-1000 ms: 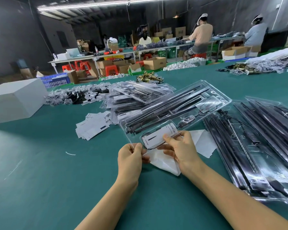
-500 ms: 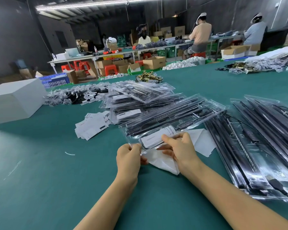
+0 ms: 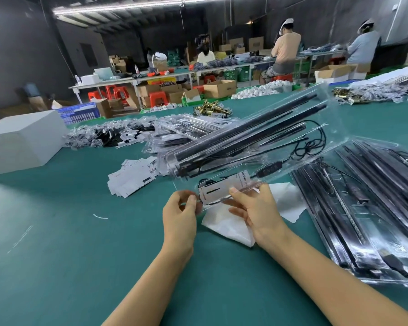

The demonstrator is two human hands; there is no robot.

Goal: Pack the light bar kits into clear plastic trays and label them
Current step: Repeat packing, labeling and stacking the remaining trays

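Both hands hold one clear plastic tray (image 3: 252, 147) by its near end, lifted off the green table (image 3: 57, 255) and tilted so that its far end rises toward the right. The left hand (image 3: 180, 214) pinches the near left corner of the tray between thumb and fingers, and the right hand (image 3: 257, 212) grips the near edge with the thumb on top, just beside a white label (image 3: 218, 190) that shows through the plastic. Inside the tray lie long black light bars (image 3: 245, 132), a coiled black cable (image 3: 309, 144) and a small black controller (image 3: 267, 171). Under the hands a white sheet (image 3: 231, 228) lies flat on the table. To the right, a stack of packed trays (image 3: 368, 208) with black bars rests on the table, reaching toward the near right. Behind the held tray, farther left, sits another pile of trays (image 3: 186, 130), and near it a loose heap of white labels (image 3: 130, 178). Farther left lies a pile of small bagged parts (image 3: 104, 136), and a white box (image 3: 21, 140) stands at the left edge. Brass-coloured parts (image 3: 210, 109) lie farther back on the table. At the far benches, people sit among cardboard boxes (image 3: 219, 88) and red stools (image 3: 157, 98).
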